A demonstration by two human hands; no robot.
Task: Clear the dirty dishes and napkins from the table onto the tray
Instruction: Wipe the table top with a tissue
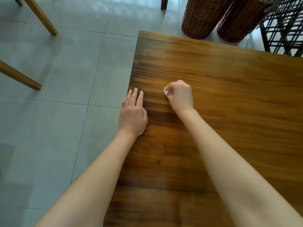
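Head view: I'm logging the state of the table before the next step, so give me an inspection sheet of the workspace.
Surface: wooden table, dark-grained, bare where visible.
Job's things: a small crumpled white scrap, probably a napkin, pinched in the right hand; no dishes or tray in view.
Clutter: nothing seen.
Hands: left hand lies flat with straight fingers at the table's left edge; right hand is curled round the scrap, over the tabletop.
Cables: nothing seen.
Surroundings: grey tiled floor, two wicker baskets, a black lattice rack, wooden furniture legs.
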